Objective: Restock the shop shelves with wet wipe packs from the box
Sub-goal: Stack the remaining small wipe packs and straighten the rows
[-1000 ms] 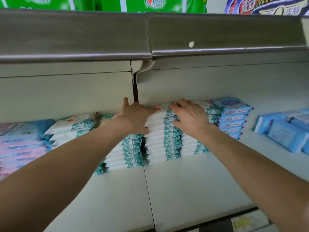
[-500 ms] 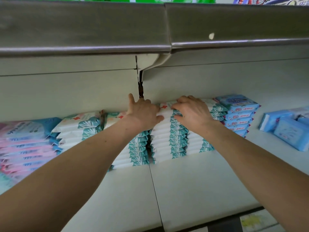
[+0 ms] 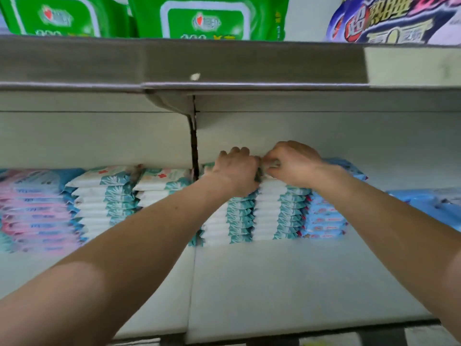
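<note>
**Hands meet atop the teal-and-white wipes**

Pale grey metal shelving (image 3: 287,283) fills our view, smooth and matte, with a dark upright seam at the back. Above, we see glossy green packs (image 3: 207,18) bearing a heart logo, and a purple bag (image 3: 389,18) with bold Chinese characters; motion blur keeps us from reading either. Soft, flat wet wipe packs (image 3: 272,211) sit in neat stacks at the shelf's rear, white with teal leaf ends. Our left hand (image 3: 237,171) and right hand (image 3: 291,163) curl together on the top pack, fingers bent, pinching it. Blue packs (image 3: 324,216) stand just beside; pink packs (image 3: 35,211) lie far left.
</note>
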Demonstrator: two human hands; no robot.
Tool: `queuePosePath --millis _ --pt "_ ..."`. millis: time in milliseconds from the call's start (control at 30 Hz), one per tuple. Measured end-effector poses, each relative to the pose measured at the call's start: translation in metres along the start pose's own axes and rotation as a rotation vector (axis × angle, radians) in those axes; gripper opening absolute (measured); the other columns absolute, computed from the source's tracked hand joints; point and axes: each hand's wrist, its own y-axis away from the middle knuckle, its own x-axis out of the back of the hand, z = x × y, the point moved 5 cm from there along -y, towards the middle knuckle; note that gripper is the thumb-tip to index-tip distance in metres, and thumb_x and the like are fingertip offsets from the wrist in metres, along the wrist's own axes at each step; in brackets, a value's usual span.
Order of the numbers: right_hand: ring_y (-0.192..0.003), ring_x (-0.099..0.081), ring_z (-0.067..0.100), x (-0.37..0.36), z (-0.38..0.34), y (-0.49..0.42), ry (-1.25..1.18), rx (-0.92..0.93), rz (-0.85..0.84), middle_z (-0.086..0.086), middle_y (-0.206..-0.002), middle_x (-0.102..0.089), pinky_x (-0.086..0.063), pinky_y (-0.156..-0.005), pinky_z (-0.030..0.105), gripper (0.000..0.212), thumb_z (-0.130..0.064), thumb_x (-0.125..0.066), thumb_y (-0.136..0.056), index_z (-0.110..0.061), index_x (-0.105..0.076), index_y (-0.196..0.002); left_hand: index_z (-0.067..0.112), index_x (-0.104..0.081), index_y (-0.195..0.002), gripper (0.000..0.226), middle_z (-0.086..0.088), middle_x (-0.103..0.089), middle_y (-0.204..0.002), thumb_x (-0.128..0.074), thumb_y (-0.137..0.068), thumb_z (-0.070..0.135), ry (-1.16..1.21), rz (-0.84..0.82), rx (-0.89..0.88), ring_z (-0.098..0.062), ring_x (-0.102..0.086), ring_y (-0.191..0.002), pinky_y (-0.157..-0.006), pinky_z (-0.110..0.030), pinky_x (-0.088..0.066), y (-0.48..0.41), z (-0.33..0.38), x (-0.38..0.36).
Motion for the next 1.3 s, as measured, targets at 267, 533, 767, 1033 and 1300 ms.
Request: queuePosePath --millis 267,533,767,1033,1300 --pt "-0.108 -0.056 0.026 0.000 0.081 0.009 0.003 0.081 -0.059 0.002 -0.121 -0.062 -0.039 -0.078 0.028 0.032 -0.038 -0.060 -0.088 -0.031 -0.064 -0.119 0.030 -0.043 -0.140 0.053 -0.006 -0.051 -0.125 -0.056 -0.088 0.026 -0.118 -0.092 0.152 -0.027 -0.042 -0.122 -0.101 -0.045 -0.031 -0.034 0.041 -0.004" --pt "-0.115 -0.051 0.025 -0.038 0.081 0.002 0.210 0.255 -0.029 0.004 -0.125 -0.054 -0.032 -0.093 0.039 0.058 -0.039 -0.063 -0.085 -0.026 -0.043 -0.138 0.028 -0.027 -0.147 0.068 -0.003 -0.046 -0.141 -0.060 -0.088 0.030 -0.199 -0.154 0.132 -0.025 -0.040 -0.132 -0.114 -0.054 -0.015 -0.039 0.056 -0.018" --pt "-0.106 -0.054 0.027 -0.040 0.070 -0.006 0.134 0.324 0.080 0.006 -0.112 -0.057 -0.034 -0.087 0.035 0.039 -0.027 -0.059 -0.088 -0.020 -0.055 -0.126 0.031 -0.054 -0.129 0.038 0.004 -0.063 -0.118 -0.054 -0.092 0.042 -0.231 -0.158 0.110 -0.018 -0.055 -0.115 -0.118 -0.043 -0.009 -0.053 0.057 -0.025" --pt "-0.115 -0.047 0.026 -0.029 0.072 -0.004 0.139 0.296 0.024 0.006 -0.126 -0.048 -0.033 -0.091 0.038 0.058 -0.038 -0.064 -0.083 -0.021 -0.046 -0.134 0.028 -0.052 -0.134 0.045 0.000 -0.060 -0.124 -0.053 -0.093 0.045 -0.223 -0.179 0.166 -0.020 -0.052 -0.120 -0.114 -0.038 -0.021 -0.052 0.048 -0.023" --pt "-0.105 -0.061 0.021 -0.072 0.044 0.037 -0.378 0.285 -0.359 -0.001 -0.116 -0.065 -0.048 -0.088 0.033 0.030 -0.033 -0.048 -0.096 -0.021 -0.061 -0.120 0.027 -0.048 -0.138 0.050 0.001 -0.054 -0.134 -0.050 -0.094 0.050 -0.273 -0.201 0.116 -0.020 -0.047 -0.128 -0.117 -0.040 -0.016 -0.052 0.049 -0.021"
